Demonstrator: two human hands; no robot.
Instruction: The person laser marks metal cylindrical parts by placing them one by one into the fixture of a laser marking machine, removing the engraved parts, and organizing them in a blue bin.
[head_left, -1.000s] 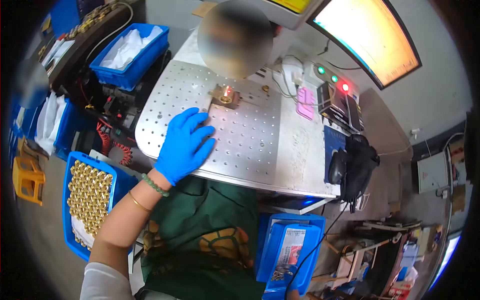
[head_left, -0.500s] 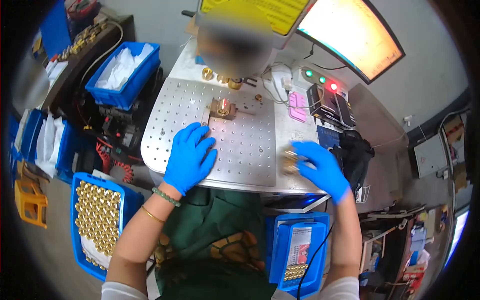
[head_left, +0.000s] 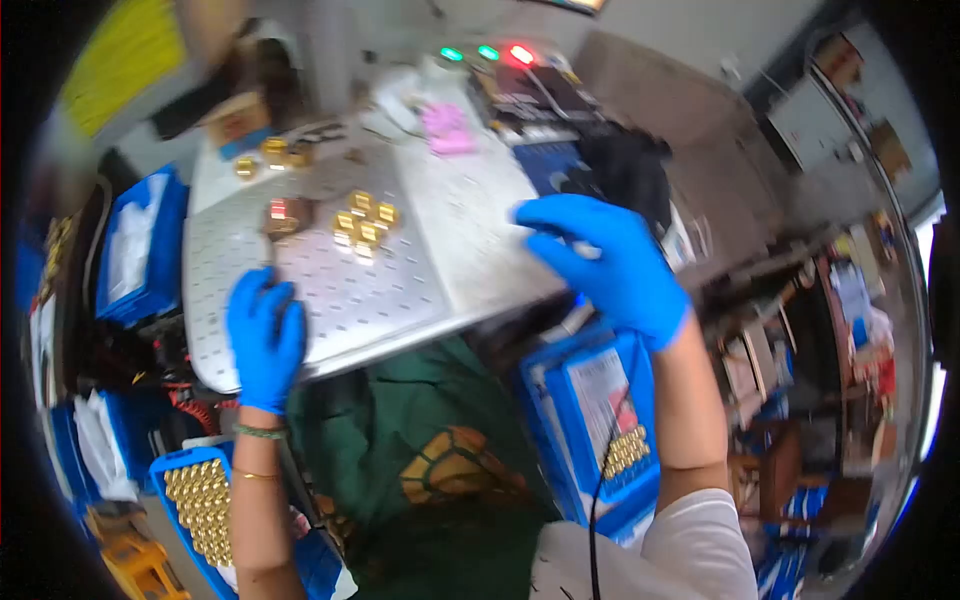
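My left hand, in a blue glove, lies near the front left of the perforated metal plate, fingers stretched toward a small fixture. A red glow shows on the brass-coloured piece in that fixture. A loose cluster of brass fittings stands on the plate to the fixture's right. My right hand, also gloved in blue, is raised over the table's right front edge. Its thumb and fingers are apart, and I see nothing between them. Motion blur softens the details.
More brass fittings stand at the back of the table, near a pink tray. A dark bag lies on the right. Blue bins holding rows of fittings sit below, at left and right. A black cable hangs in front.
The view has swung to the right. Brass pieces that were by my right hand are gone from there; a cluster now stands on the plate. My right hand has lifted and opened.
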